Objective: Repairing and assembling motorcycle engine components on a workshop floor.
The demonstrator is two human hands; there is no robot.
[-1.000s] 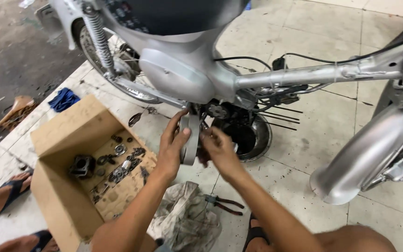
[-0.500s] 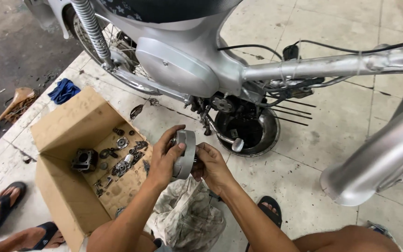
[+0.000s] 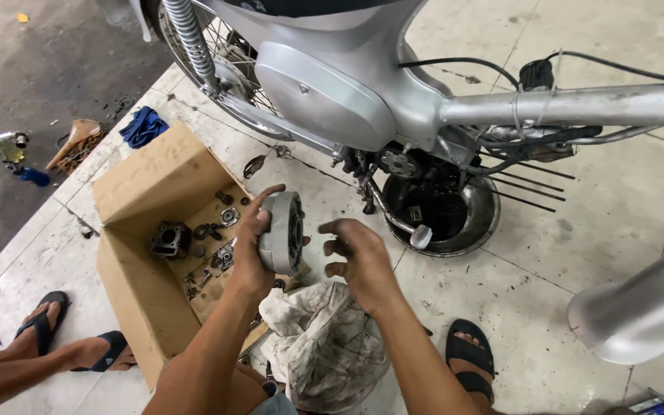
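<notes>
On the tiled floor (image 3: 578, 253) beside the cardboard box (image 3: 147, 184), our left hand (image 3: 251, 253) clenches the round metal drum (image 3: 282, 233) above it, right hand (image 3: 359, 261) released; we should support it squarely.

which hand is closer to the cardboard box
Left. The left hand holds the round metal engine part over the cardboard box edge; the right hand hovers farther right.
</notes>
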